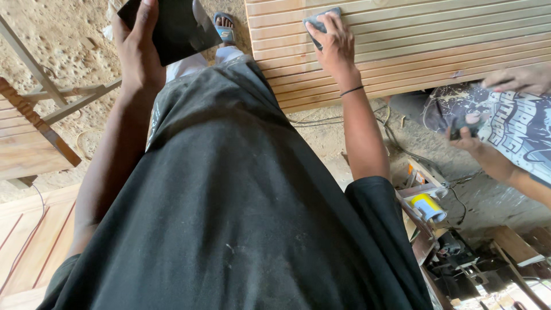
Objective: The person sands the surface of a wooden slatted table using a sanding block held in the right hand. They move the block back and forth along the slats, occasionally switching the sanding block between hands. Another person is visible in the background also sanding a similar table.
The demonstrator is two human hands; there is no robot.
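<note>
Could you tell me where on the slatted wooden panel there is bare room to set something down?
The slatted wooden panel is bare between the right hand, pressing a dark sanding pad, and a co-worker's hand at its right edge. Below it, the ground is crowded with cables, a yellow tape roll and tools.

Right hand [336, 49] fingers [321, 28] press a sanding pad [318, 20] flat on the slatted wooden panel [430, 40]. Left hand [138, 49] fingers grip a sandpaper sheet [175, 26] — well left of the panel, over the sandy floor [63, 34]. Right of the pad — another person's hand [513, 79] on the panel edge.
</note>
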